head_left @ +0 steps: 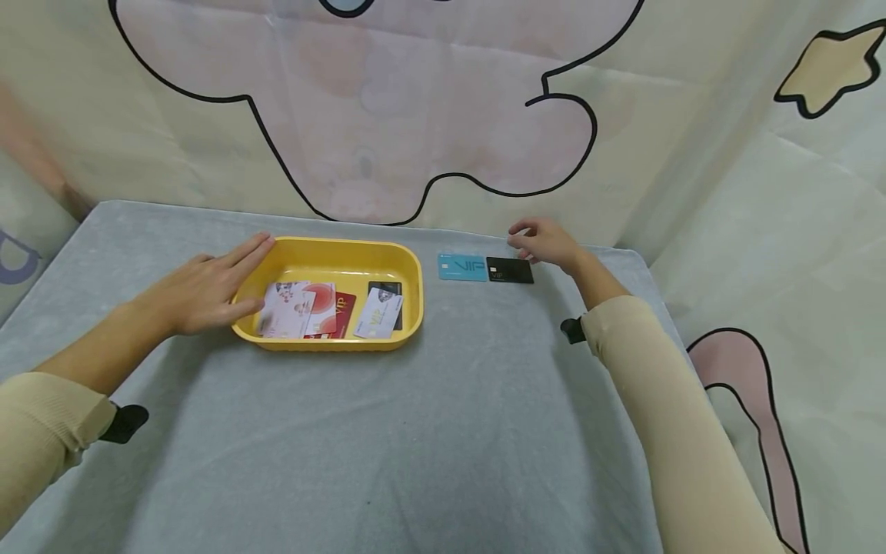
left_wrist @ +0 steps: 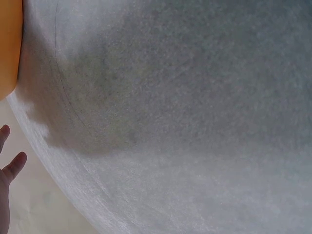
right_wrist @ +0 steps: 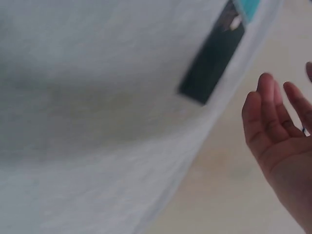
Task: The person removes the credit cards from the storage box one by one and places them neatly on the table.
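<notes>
My left hand (head_left: 201, 292) lies flat, fingers straight, on the left rim of the yellow tray (head_left: 408, 265) of cards near the tabletop's far edge, while my right hand (head_left: 547, 241), fingers loosely relaxed and grasping nothing, hovers just beside the black card (head_left: 510, 270) next to the blue card (head_left: 462, 267).

Two bare hands are seen, the left hand (head_left: 201, 288) and the right hand (head_left: 547, 242), with no gloves worn. Long sleeves of a pale beige, finely ribbed knit are worn on both arms: the left sleeve (head_left: 41, 431) ends in a ribbed cuff short of the wrist, and the right sleeve (head_left: 664, 408) ends likewise partway along the forearm. A small black mount (head_left: 124, 423) is seen under the left cuff, and another black mount (head_left: 573, 331) beside the right cuff.
</notes>
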The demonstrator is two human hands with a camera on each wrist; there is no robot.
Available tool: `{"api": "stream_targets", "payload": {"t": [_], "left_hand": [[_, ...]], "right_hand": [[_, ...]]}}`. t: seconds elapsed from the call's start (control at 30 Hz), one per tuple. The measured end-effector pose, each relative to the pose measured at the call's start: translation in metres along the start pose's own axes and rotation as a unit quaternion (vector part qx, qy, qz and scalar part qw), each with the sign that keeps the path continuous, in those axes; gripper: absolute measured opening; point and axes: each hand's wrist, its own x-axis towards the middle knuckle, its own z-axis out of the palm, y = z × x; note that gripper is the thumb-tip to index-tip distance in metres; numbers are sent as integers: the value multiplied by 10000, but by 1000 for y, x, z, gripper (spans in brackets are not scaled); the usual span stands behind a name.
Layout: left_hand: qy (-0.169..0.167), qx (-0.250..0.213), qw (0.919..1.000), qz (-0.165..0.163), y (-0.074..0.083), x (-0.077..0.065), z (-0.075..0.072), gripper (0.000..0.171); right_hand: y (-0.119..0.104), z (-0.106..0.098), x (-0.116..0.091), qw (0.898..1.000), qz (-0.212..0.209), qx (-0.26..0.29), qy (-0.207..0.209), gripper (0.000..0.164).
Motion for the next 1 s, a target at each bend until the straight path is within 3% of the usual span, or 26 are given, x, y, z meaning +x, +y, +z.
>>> {"api": "stream_targets", "payload": {"t": [0.17,0.4,0.57,0.77,1.0], "left_hand": [[33,-8,10000,30,-1,-1,0,87],[9,-22,10000,5,-1,0,1,87],[-20,-10,10000,-8,-1,1,1,88],[-18,-5,10000,-1,-1,2,1,88],[11,8,10000,19,0,3,1,88]], "right_hand": [[-33,3,0,9981,-500,318,-191,47],[-74,21,-3,9932,-732,710,-568,50],[-95,33,-8,9854,-1120,949,-864,44],[-110,43,-10,9796,-1573,683,-1046,47],[-124,57,-9,9762,-1707,387,-1280,55]]}}
